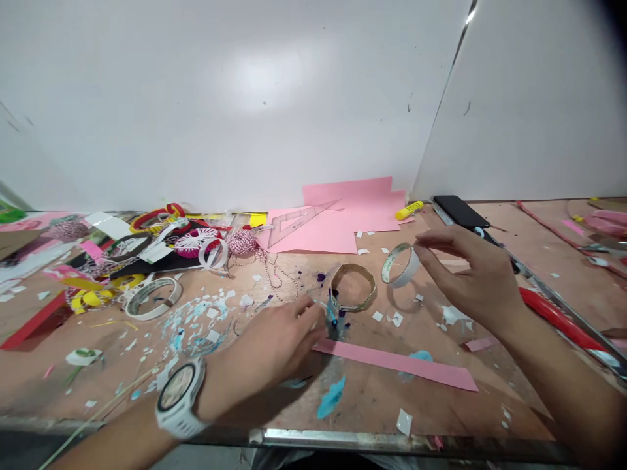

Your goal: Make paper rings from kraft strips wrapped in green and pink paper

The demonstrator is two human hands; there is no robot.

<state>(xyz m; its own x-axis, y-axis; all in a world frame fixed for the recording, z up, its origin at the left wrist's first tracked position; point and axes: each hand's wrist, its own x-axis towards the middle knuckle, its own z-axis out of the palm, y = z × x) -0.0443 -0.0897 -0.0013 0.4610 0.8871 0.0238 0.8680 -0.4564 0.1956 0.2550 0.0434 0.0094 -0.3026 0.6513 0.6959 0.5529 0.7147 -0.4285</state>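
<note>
My right hand is raised above the table on the right. Its thumb and fingertips pinch the edge of a thin roll of clear tape with green print inside its core. Lower and to the left, my left hand rests near the tabletop with its fingers curled together; what lies between the fingertips is hidden. By those fingertips is the left end of a pink paper strip, which lies flat and slants to the right. A brownish-gold ring lies between the two hands.
Pink paper sheets lie at the back under a clear set square. A yellow marker, black phone and red-handled tool are to the right. Yarn balls and a white tape roll crowd the left.
</note>
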